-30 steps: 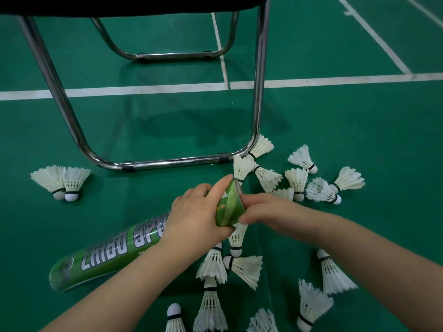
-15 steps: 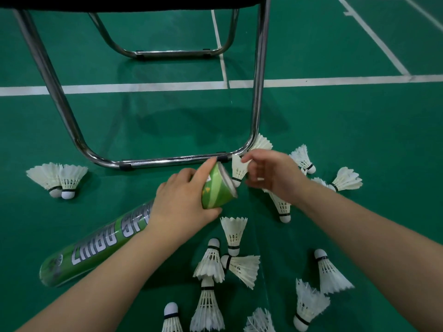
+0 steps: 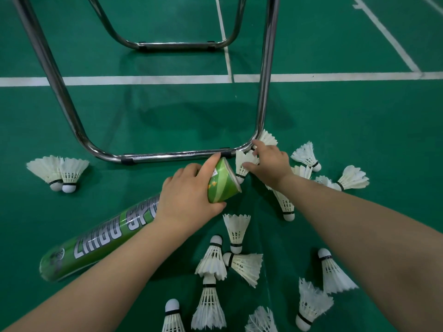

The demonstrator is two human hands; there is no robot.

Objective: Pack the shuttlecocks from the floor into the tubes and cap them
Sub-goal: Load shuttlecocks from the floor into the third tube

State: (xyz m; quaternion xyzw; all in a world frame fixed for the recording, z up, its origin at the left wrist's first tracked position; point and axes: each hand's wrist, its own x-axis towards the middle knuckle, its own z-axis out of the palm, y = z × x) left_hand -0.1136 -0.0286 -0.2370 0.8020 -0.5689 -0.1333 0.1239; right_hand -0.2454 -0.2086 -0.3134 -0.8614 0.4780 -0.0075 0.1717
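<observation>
L grip (image 3: 189, 195) wrapped round tube (image 3: 100, 245), R grip (image 3: 271, 164) pinching shuttlecock (image 3: 241, 162) beside tube mouth

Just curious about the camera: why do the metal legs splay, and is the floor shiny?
Head view: the wide-angle lens likely splays the legs; the glossy floor mirrors them faintly and holds a soft shadow; little looks blurred.

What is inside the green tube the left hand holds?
Nothing inside shows: the green tube, gripped by the left hand, is opaque and its mouth faces away. The right hand holds a shuttlecock just outside that mouth.
</observation>
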